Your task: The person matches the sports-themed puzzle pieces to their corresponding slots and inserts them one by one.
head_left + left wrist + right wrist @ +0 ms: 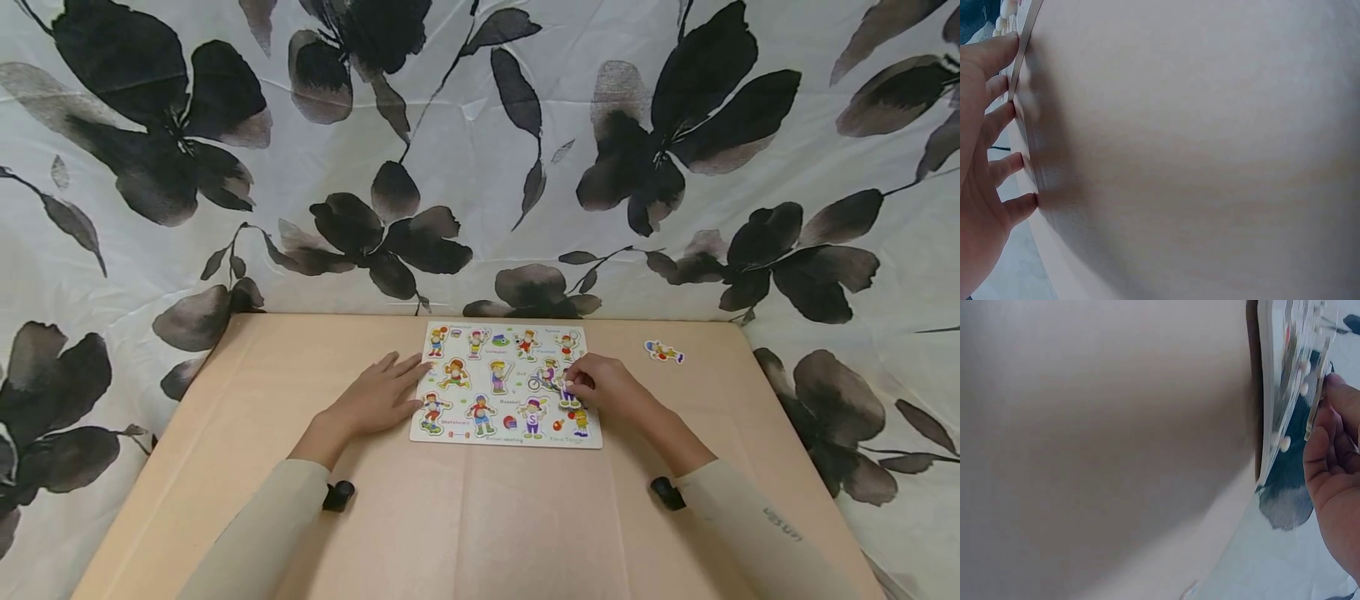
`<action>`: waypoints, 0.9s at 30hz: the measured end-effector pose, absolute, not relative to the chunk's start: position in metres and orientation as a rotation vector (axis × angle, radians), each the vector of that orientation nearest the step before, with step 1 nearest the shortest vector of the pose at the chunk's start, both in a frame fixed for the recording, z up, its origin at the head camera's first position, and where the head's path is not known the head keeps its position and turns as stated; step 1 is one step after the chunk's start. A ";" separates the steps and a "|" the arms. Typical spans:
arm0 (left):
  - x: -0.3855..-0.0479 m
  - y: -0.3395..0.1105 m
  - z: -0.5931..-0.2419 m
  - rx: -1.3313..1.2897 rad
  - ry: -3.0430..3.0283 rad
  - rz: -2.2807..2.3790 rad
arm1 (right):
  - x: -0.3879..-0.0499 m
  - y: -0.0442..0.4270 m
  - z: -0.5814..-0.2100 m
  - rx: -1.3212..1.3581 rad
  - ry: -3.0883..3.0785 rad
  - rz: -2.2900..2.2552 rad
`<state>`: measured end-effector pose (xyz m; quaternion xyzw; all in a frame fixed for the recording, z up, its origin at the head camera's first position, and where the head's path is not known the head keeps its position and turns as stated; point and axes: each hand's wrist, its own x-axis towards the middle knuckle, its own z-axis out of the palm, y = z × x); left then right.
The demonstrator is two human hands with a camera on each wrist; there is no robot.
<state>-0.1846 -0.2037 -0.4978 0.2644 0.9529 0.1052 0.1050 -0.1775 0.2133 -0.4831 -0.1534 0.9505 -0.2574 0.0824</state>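
A white puzzle board point(429, 438) with colourful sports figures lies on the table. My left hand point(378, 396) rests at its left edge, fingers spread and straight, fingertips touching the edge in the left wrist view point(1022, 56). Over the right part of the board, my right hand point(617, 390) pinches a small figure-shaped puzzle piece point(568, 397) between thumb and fingers. The right wrist view shows this thin piece point(1317, 403) edge-on, tilted and raised above the board point(1264, 394). Small pale knobs point(1284, 443) stand up from the board's pieces there.
Another loose figure piece point(664, 352) lies on the table point(525, 517) to the right of the board. Behind the table hangs a white cloth point(510, 192) with dark flowers. Dark wrist cameras point(339, 496) sit at both sleeves.
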 end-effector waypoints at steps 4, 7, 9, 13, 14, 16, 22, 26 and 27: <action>-0.183 -0.205 -0.498 0.779 2.811 0.315 | -0.173 0.202 -0.486 -0.551 2.806 -0.759; -0.183 -0.205 -0.498 0.783 2.815 0.317 | -0.170 0.195 -0.488 -0.644 2.780 -0.771; -0.183 -0.204 -0.498 0.786 2.816 0.318 | -0.169 0.191 -0.490 -0.700 2.765 -0.779; -0.184 -0.204 -0.499 0.789 2.813 0.317 | -0.167 0.183 -0.492 -0.785 2.736 -0.770; -0.184 -0.204 -0.499 0.790 2.813 0.314 | -0.166 0.182 -0.492 -0.800 2.730 -0.771; -0.185 -0.204 -0.499 0.794 2.814 0.309 | -0.166 0.179 -0.492 -0.842 2.715 -0.767; -0.185 -0.204 -0.499 0.792 2.812 0.306 | -0.164 0.173 -0.494 -0.905 2.692 -0.750; -0.185 -0.204 -0.500 0.784 2.811 0.306 | -0.162 0.170 -0.494 -0.887 2.686 -0.743; -0.185 -0.204 -0.501 0.782 2.812 0.305 | -0.162 0.169 -0.494 -0.884 2.685 -0.739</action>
